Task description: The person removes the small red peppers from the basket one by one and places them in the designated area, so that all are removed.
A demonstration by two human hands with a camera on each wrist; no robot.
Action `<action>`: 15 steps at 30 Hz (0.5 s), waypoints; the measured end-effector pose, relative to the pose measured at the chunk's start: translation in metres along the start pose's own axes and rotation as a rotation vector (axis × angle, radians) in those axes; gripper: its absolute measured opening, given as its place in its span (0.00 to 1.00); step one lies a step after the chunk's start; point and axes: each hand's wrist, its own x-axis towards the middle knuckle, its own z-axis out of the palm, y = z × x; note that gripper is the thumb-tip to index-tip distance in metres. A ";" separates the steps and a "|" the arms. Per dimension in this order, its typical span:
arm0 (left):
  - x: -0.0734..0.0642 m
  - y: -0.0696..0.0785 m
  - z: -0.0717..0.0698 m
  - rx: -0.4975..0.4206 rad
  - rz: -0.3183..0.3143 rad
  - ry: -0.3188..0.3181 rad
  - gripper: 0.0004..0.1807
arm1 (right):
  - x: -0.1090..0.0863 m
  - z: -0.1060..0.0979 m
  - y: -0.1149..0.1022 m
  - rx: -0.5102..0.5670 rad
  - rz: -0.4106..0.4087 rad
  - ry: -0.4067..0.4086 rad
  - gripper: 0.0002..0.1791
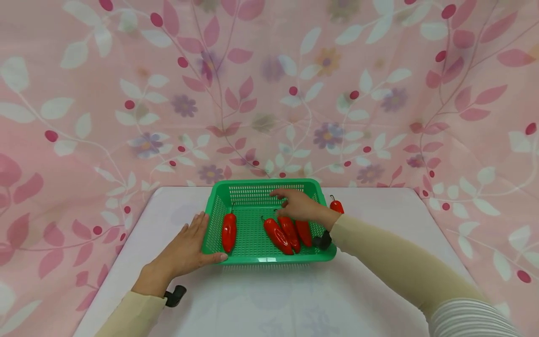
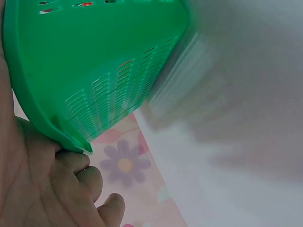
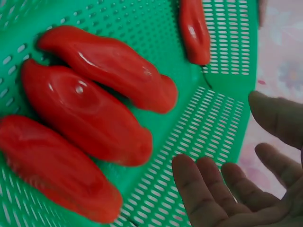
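A green plastic basket (image 1: 269, 258) with slotted walls holds several red peppers. One pepper (image 1: 229, 232) lies along its left side. Three more peppers lie side by side in its right half, the middle one (image 3: 87, 113) plain in the right wrist view. My left hand (image 1: 185, 245) rests against the basket's front left corner, fingers straight along the left rim and thumb on the front rim. Above the right half, my right hand (image 1: 298, 205) hovers with relaxed, spread fingers and nothing in them. In the right wrist view, a gap shows between its fingers and the peppers.
Outside the basket, beyond its right wall, another red pepper (image 1: 336, 206) is partly hidden by my right forearm. The basket stands on a white-covered table (image 1: 269, 304). A pink floral cloth (image 1: 269, 93) hangs behind the table and at both sides.
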 end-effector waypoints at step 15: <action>0.000 -0.006 0.004 -0.027 -0.006 0.002 0.76 | 0.020 0.029 0.009 0.039 0.001 -0.152 0.36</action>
